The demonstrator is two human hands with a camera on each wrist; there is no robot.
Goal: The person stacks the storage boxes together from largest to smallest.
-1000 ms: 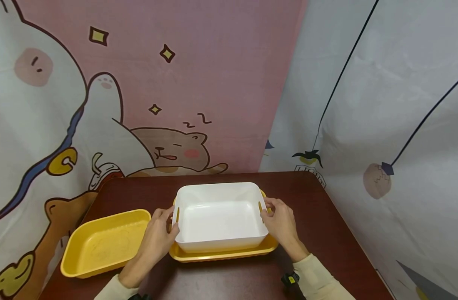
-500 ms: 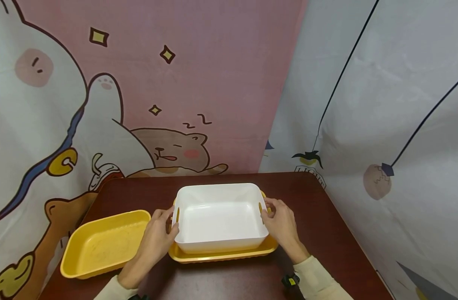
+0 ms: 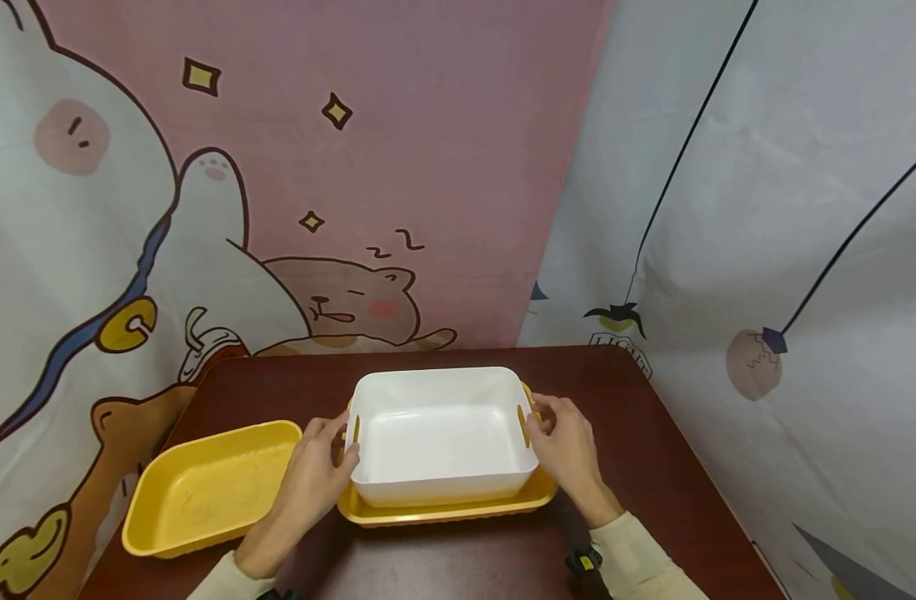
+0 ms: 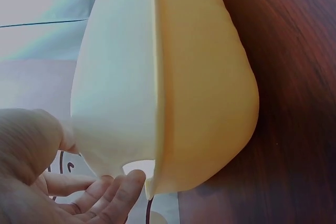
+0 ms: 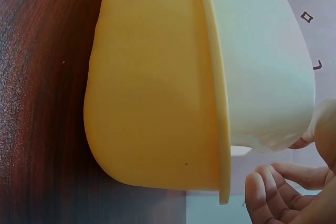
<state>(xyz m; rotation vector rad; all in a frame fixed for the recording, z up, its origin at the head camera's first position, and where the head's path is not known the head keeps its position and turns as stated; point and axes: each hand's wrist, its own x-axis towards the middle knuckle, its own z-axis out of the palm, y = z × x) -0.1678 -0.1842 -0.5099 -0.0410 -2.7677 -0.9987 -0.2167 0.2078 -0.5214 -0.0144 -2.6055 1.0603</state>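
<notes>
My right hand (image 3: 566, 446) eases slightly outward, fingers loose, so seemingly only my left hand (image 3: 315, 467) pinches the white bin (image 3: 442, 450), nested in the yellow tray (image 3: 450, 513) toward the worktop (image 3: 638, 475)'s far edge.

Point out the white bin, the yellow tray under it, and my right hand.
White bin (image 3: 442, 442): head view, inner floor.
Yellow tray (image 5: 153, 85): right wrist view, outer wall.
Right hand (image 3: 568, 446): head view, back of the hand.
</notes>
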